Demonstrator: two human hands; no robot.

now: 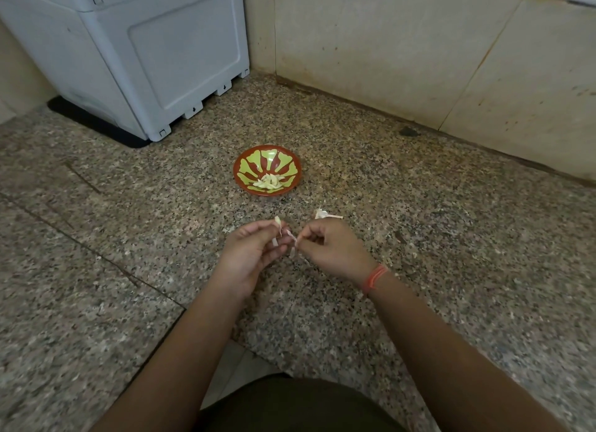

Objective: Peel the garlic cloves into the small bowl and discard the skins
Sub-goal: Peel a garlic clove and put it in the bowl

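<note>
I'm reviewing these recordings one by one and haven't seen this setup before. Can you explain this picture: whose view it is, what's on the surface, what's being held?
No machine here: a head-worn camera looks down at a person's two bare hands. The left grip pinches a garlic clove; the right grip pinches a skin strip beside it. On the speckled stone surface stands a small red and green bowl holding peeled cloves. A skin scrap lies just beyond the right grip. A white appliance stands at the back left.
</note>
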